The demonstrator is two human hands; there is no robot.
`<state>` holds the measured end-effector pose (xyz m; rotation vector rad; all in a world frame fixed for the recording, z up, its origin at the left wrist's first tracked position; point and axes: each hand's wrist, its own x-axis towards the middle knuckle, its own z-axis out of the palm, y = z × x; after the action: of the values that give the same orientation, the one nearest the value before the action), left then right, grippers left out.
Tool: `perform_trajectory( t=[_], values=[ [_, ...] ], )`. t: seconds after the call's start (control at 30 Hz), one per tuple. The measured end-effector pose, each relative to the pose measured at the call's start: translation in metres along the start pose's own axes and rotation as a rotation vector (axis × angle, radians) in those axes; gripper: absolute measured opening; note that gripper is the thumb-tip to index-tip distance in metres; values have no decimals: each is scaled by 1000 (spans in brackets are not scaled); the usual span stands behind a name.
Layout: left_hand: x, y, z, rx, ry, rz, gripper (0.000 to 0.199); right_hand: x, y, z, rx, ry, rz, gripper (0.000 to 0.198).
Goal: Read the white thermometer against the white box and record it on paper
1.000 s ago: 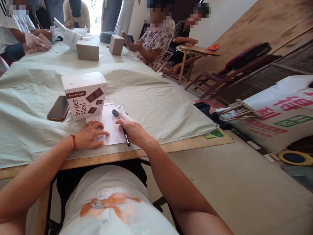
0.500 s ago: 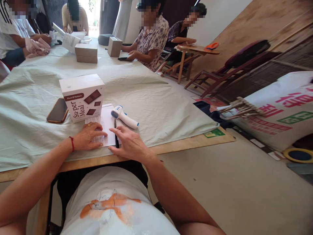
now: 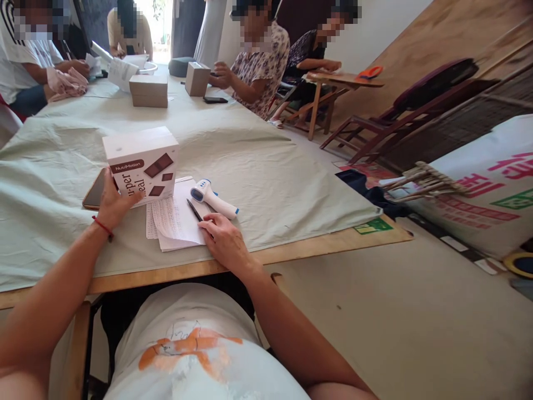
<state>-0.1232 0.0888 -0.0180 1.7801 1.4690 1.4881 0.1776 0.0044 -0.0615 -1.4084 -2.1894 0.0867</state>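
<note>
My left hand (image 3: 114, 199) is wrapped round the lower left corner of a white "NutriMotion" box (image 3: 144, 155), thumb across its printed front. The box stands upright on the cloth. A smartphone (image 3: 95, 191) lies behind that hand, partly covered. My right hand (image 3: 225, 236) rests at the right edge of some papers (image 3: 185, 222), its fingers closed on the lower end of a black pen (image 3: 194, 210). Handwriting covers the left sheets, and the top sheet's corner curls. Just beyond the right hand lies a white and blue infrared thermometer (image 3: 214, 200).
A pale green cloth (image 3: 250, 161) covers the table, wrinkled in places. Cardboard boxes (image 3: 149, 91) and another phone (image 3: 215, 100) are at the far end, where several people sit. To the right stand a folding chair (image 3: 375, 125) and a large printed sack (image 3: 478, 189).
My left hand has moved from the papers up and left to the box. My right hand has closed on the pen, which now lies more slanted. Across the table, a person's hands have lifted off the phone.
</note>
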Motion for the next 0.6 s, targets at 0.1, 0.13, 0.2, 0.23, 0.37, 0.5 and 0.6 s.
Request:
perform_trajectory(
  t=[0.1, 0.13, 0.2, 0.23, 0.37, 0.5, 0.6],
  values=[
    [3, 0, 3, -33, -7, -79, 81, 0, -5, 3, -29, 12, 24, 24],
    [2, 2, 4, -40, 0, -95, 78, -1, -7, 3, -39, 6, 37, 21],
    [0, 8, 3, -48, 20, -114, 75, -2, -11, 2, -59, -14, 66, 26],
    [-1, 12, 3, -56, 30, -118, 75, -2, -12, 1, -64, -25, 81, 32],
    [-6, 32, -4, -109, 34, -112, 74, -1, -16, -1, -56, -47, 120, 55],
    [-12, 45, -11, -161, -99, -118, 68, -1, -18, -2, -60, -50, 123, 64],
    [-16, 46, -11, -144, -250, -135, 71, -1, -20, -2, -60, -60, 128, 66]
  ],
)
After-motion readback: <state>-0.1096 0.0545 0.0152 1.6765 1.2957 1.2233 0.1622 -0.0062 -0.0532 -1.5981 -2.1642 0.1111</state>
